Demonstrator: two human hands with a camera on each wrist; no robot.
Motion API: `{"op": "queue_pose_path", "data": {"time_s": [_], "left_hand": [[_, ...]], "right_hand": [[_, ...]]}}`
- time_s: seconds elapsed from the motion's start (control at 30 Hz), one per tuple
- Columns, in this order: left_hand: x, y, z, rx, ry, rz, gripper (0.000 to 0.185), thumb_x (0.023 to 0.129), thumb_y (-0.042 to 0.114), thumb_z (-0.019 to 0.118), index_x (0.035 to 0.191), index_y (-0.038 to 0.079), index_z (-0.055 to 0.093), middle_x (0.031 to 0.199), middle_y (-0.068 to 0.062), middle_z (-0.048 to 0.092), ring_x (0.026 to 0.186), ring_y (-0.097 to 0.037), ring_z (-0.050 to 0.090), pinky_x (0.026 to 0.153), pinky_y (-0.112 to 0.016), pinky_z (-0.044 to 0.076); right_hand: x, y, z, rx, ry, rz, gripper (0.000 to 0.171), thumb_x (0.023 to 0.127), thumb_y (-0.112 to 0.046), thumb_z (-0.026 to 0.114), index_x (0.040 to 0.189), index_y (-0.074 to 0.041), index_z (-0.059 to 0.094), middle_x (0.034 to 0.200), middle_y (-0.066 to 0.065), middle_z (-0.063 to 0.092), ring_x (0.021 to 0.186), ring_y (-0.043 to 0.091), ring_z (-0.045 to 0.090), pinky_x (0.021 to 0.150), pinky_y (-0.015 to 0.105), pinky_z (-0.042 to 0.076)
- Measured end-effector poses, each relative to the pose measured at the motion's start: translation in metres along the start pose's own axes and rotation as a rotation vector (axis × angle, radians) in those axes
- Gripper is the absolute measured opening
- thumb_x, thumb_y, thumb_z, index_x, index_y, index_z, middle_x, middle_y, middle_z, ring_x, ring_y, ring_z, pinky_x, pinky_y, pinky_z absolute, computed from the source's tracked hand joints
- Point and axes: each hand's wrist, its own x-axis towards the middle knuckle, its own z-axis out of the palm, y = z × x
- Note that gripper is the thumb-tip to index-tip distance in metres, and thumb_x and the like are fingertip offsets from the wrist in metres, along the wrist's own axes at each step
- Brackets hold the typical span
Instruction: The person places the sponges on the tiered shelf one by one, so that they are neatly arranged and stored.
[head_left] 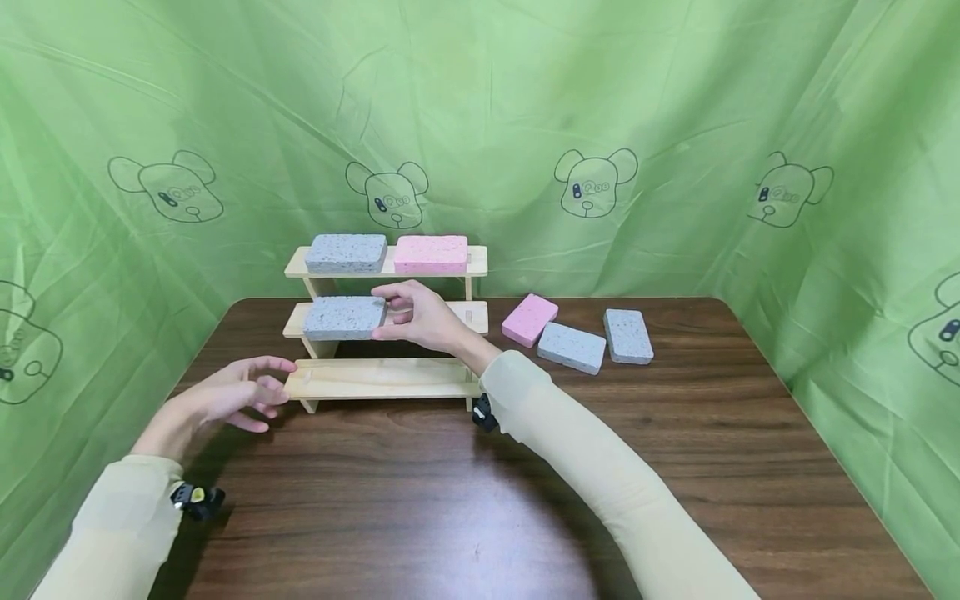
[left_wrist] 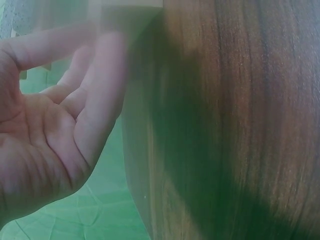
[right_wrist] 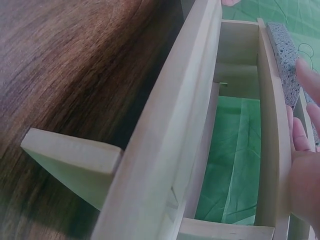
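A three-tier light wooden stand (head_left: 375, 387) is on the brown table. With its fingertips, my right hand (head_left: 423, 318) holds the right end of a speckled blue-grey sponge (head_left: 343, 317) at the left of the middle tier. The same sponge (right_wrist: 284, 55) shows along the shelf edge in the right wrist view. On the top tier lie another blue-grey sponge (head_left: 345, 253) and a pink sponge (head_left: 431, 253). My left hand (head_left: 225, 392) is by the left end of the bottom tier, its fingers loosely bent and the fingertips at the board's end.
Right of the stand, a pink sponge (head_left: 530, 320) lies against a blue-grey sponge (head_left: 572, 347), with another blue-grey sponge (head_left: 628, 337) apart from them. A green curtain (head_left: 495, 100) with printed bear heads hangs behind and beside the table (head_left: 420, 500).
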Motion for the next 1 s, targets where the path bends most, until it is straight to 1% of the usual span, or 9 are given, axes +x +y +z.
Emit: {"op": "queue_pose_path", "data": {"time_s": [0.13, 0.23, 0.37, 0.5, 0.63, 0.8, 0.9, 1.0], "left_hand": [[-0.0018, 0.0015, 0.0001, 0.009, -0.002, 0.005, 0.068, 0.095, 0.013, 0.070, 0.150, 0.004, 0.031, 0.117, -0.023, 0.056, 0.088, -0.029, 0.063, 0.071, -0.048, 0.061], [-0.0032, 0.0025, 0.0006, 0.015, -0.001, 0.008, 0.068, 0.095, 0.013, 0.069, 0.150, 0.004, 0.031, 0.116, -0.022, 0.056, 0.088, -0.028, 0.063, 0.070, -0.048, 0.061], [-0.0050, 0.0028, 0.0014, 0.016, 0.002, 0.006, 0.068, 0.095, 0.013, 0.069, 0.150, 0.004, 0.031, 0.115, -0.021, 0.056, 0.088, -0.029, 0.062, 0.070, -0.048, 0.061], [-0.0059, 0.0017, 0.0009, 0.014, 0.005, 0.001, 0.067, 0.095, 0.013, 0.069, 0.151, 0.005, 0.032, 0.117, -0.021, 0.055, 0.090, -0.030, 0.062, 0.071, -0.048, 0.061], [-0.0060, 0.0015, -0.0002, 0.013, 0.006, 0.000, 0.067, 0.095, 0.013, 0.069, 0.151, 0.005, 0.032, 0.119, -0.023, 0.055, 0.091, -0.031, 0.062, 0.071, -0.048, 0.061], [-0.0055, 0.0037, -0.0008, 0.019, 0.005, -0.003, 0.068, 0.094, 0.012, 0.069, 0.150, 0.004, 0.032, 0.118, -0.025, 0.055, 0.089, -0.029, 0.062, 0.071, -0.049, 0.061], [-0.0043, 0.0043, -0.0007, 0.023, 0.002, -0.003, 0.067, 0.094, 0.012, 0.069, 0.150, 0.004, 0.032, 0.116, -0.025, 0.057, 0.087, -0.028, 0.062, 0.071, -0.048, 0.061], [-0.0031, 0.0036, 0.0001, 0.023, -0.005, 0.002, 0.067, 0.094, 0.013, 0.069, 0.149, 0.003, 0.032, 0.114, -0.024, 0.058, 0.087, -0.027, 0.063, 0.071, -0.049, 0.061]], "right_hand": [[-0.0011, -0.0007, -0.0007, -0.015, -0.003, -0.012, 0.065, 0.080, -0.013, 0.089, 0.139, -0.009, 0.061, 0.135, 0.008, 0.053, 0.113, 0.032, 0.063, 0.084, 0.023, 0.057], [-0.0018, -0.0007, -0.0006, -0.017, -0.001, -0.021, 0.065, 0.080, -0.013, 0.089, 0.139, -0.008, 0.061, 0.134, 0.008, 0.053, 0.113, 0.032, 0.063, 0.084, 0.023, 0.056], [-0.0021, -0.0004, -0.0001, -0.025, 0.002, -0.030, 0.065, 0.080, -0.012, 0.089, 0.139, -0.007, 0.060, 0.133, 0.008, 0.055, 0.110, 0.029, 0.064, 0.083, 0.023, 0.057], [-0.0014, -0.0010, 0.0005, -0.031, 0.002, -0.027, 0.065, 0.080, -0.012, 0.089, 0.138, -0.008, 0.061, 0.134, 0.007, 0.056, 0.107, 0.027, 0.066, 0.081, 0.024, 0.057], [-0.0008, -0.0022, 0.0006, -0.042, 0.005, -0.029, 0.063, 0.081, -0.012, 0.088, 0.138, -0.009, 0.061, 0.134, 0.006, 0.055, 0.107, 0.028, 0.066, 0.081, 0.023, 0.057], [-0.0012, -0.0016, -0.0007, -0.056, 0.006, -0.040, 0.060, 0.081, -0.013, 0.088, 0.136, -0.009, 0.063, 0.132, 0.005, 0.056, 0.110, 0.025, 0.064, 0.082, 0.022, 0.057], [-0.0025, -0.0010, -0.0028, -0.047, 0.001, -0.060, 0.057, 0.082, -0.012, 0.087, 0.134, -0.007, 0.064, 0.130, 0.007, 0.057, 0.111, 0.024, 0.063, 0.084, 0.023, 0.056], [-0.0063, -0.0024, -0.0073, -0.017, -0.016, -0.074, 0.056, 0.083, -0.010, 0.086, 0.134, -0.005, 0.064, 0.129, 0.011, 0.057, 0.114, 0.025, 0.061, 0.089, 0.027, 0.056]]}}
